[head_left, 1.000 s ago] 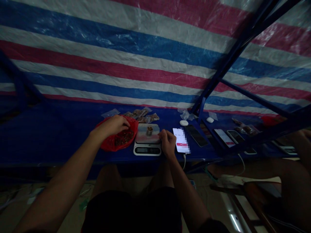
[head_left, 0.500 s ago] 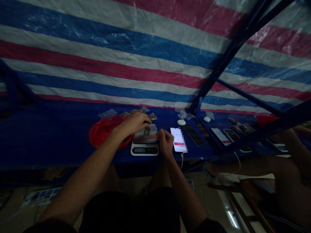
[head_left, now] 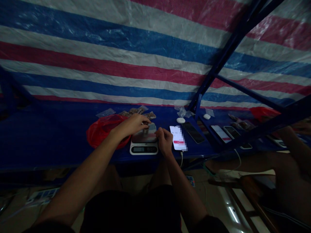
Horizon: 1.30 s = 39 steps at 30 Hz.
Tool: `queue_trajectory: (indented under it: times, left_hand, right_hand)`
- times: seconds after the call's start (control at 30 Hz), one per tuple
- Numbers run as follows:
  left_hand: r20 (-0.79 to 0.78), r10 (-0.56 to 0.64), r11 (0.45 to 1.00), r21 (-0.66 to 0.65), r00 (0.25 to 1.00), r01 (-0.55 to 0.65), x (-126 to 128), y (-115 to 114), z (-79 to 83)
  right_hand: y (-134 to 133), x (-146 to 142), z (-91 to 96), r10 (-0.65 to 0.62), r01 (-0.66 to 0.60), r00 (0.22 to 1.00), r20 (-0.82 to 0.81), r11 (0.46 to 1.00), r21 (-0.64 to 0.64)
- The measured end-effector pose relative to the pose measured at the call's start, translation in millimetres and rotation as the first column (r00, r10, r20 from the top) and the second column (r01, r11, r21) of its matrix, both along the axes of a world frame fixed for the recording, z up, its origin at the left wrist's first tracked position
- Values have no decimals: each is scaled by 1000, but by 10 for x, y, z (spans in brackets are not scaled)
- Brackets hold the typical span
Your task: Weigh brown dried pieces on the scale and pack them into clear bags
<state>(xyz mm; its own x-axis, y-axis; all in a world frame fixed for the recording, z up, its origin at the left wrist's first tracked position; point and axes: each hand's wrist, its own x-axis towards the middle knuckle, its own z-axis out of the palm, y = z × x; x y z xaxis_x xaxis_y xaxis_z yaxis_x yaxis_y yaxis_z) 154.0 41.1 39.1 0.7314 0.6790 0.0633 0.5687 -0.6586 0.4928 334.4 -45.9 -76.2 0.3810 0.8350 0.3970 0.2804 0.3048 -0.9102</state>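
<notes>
A white digital scale (head_left: 143,144) sits on the blue table (head_left: 55,136) in front of me. My left hand (head_left: 134,124) reaches over the scale's platform with its fingers pinched together above a small cup that it mostly hides. My right hand (head_left: 164,141) rests closed at the scale's right edge; what it holds is too small to name. A red plastic bag (head_left: 103,131) with dark brown pieces lies left of the scale. A lit phone (head_left: 178,138) lies just right of my right hand, with a cable at its near end.
Small clear packets (head_left: 139,112) of brown pieces lie behind the scale. More phones (head_left: 193,132) and white round items (head_left: 180,120) lie to the right, under a slanted blue metal frame (head_left: 218,64). Another person's arm (head_left: 291,142) shows at far right. A striped tarp (head_left: 121,48) hangs behind.
My left hand has left the red bag and moved right over the scale's platform, where it now pinches above the small cup. My right hand has stayed by the scale.
</notes>
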Motion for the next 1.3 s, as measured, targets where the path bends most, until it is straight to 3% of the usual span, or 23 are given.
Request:
queue_trajectory:
  times: [0.27, 0.4, 0.53, 0.8, 1.13, 1.3]
  left_hand:
    - [107, 10, 999, 52, 994, -16, -136, 12, 14]
    - [68, 19, 1000, 23, 998, -21, -112, 12, -9]
    - [13, 21, 996, 89, 1000, -22, -81, 25, -48]
    - [-23, -112, 971, 208, 993, 114, -75, 75, -202]
    - [1, -30, 978, 206, 1000, 29, -174, 2, -125]
    - [-43, 108, 971, 218, 993, -96, -483, -17, -26]
  right_hand:
    - [-12, -1, 22, 0, 0, 1000, -7, 1000, 27]
    - [-15, -7, 33, 1, 0, 1000, -20, 1000, 25]
    - [-14, -12, 46, -13, 13, 1000, -23, 1000, 14]
    - [-5, 7, -12, 2, -2, 1000, -22, 1000, 4]
    - [-6, -5, 22, 12, -12, 999, -36, 1000, 3]
    - [-11, 8, 6, 13, -13, 999, -36, 1000, 9]
